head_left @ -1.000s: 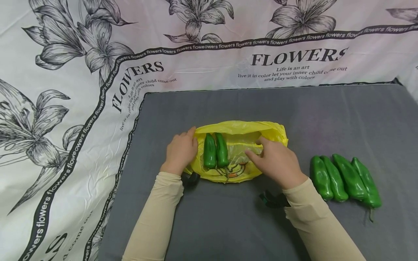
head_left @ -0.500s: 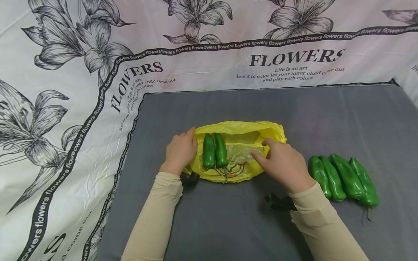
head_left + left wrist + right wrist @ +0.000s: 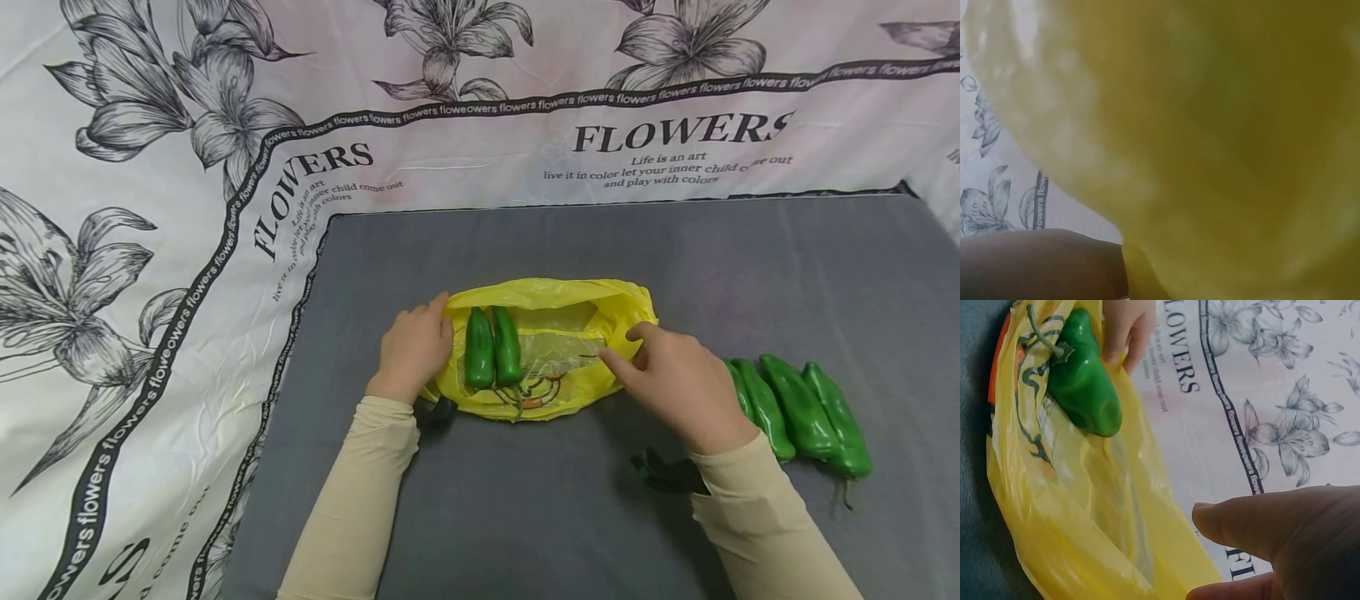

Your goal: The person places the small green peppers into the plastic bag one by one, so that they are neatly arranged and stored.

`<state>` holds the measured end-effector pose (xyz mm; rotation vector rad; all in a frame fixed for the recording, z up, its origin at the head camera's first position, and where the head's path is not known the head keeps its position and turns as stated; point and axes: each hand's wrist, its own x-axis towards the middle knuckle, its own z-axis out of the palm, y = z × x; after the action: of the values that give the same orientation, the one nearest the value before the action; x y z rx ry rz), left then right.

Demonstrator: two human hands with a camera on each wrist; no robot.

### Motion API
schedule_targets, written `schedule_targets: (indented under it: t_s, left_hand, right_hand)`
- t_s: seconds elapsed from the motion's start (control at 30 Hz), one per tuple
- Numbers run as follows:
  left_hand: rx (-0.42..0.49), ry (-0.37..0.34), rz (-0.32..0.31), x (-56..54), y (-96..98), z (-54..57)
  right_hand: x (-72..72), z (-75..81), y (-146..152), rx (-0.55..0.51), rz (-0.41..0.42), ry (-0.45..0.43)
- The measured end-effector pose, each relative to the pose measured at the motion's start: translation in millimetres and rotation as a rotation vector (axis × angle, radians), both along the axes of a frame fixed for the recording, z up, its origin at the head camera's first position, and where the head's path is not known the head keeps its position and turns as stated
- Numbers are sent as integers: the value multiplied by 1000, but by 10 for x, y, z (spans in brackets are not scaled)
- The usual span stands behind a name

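A yellow plastic bag lies on the grey cloth with its mouth spread open. Inside its left part, two green peppers rest side by side. My left hand grips the bag's left rim; in the left wrist view the yellow plastic hides most of that hand. My right hand is at the bag's right end, thumb and fingers apart, holding nothing. The right wrist view has its thumb beside the bag's rim, and the peppers further along the bag.
Several more green peppers lie in a row to the right, the leftmost partly covered by my right hand. Dark wrist straps show under the cuffs. A white flower-print cloth borders the grey cloth behind and to the left.
My right hand has moved right, from over the bag's opening to its right end, nearer the row of peppers. The left hand and the two bagged peppers have stayed in place.
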<state>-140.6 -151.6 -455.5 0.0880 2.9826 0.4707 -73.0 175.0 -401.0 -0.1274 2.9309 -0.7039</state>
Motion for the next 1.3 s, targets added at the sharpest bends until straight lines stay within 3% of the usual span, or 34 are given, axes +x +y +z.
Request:
schedule_targets:
  t_s: [0.33, 0.63, 1.3]
  left_hand:
    - [0, 10, -4, 16, -15, 0]
    - [9, 16, -6, 33, -16, -19]
    - [-1, 43, -11, -4, -34, -32]
  right_hand:
    - [61, 16, 119, 3, -14, 16]
    - [117, -72, 274, 15, -35, -24]
    - [182, -191, 496, 19, -92, 10]
